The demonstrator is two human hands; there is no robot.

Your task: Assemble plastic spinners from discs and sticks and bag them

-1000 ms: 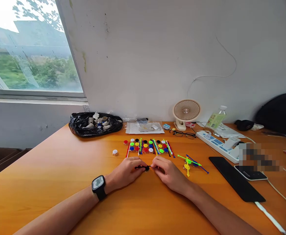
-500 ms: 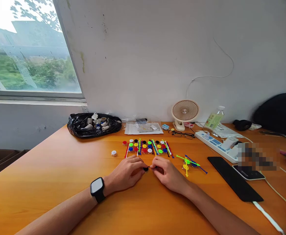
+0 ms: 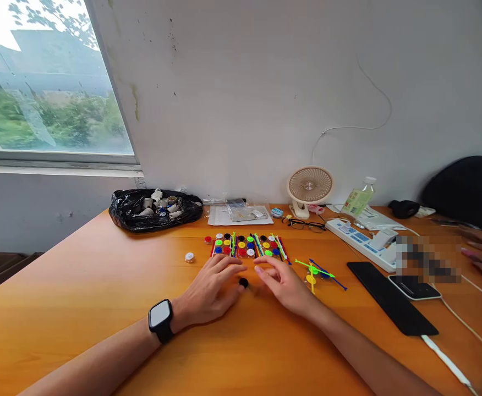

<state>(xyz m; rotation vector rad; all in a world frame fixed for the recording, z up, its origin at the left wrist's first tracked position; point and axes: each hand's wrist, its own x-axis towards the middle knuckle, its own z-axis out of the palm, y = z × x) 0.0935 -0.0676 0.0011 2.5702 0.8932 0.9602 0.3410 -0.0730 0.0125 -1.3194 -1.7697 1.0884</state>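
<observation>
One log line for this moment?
left hand: at black disc, contact unclear | right hand: off disc, fingers parted | yellow arrow: right of hands | white disc: apart, at left | coloured discs: beyond hands

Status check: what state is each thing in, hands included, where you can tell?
Left hand: open, beside the black disc
Right hand: open, nothing seen in it
Black disc: on the table, arrow fitted or not unclear
White disc: apart, no arrow across it
Spinners: assembled
Bottle: capped
Fan: upright, spinning or not unclear
Watch: worn, screen pale
Bag: open
Glasses: folded or not unclear
</observation>
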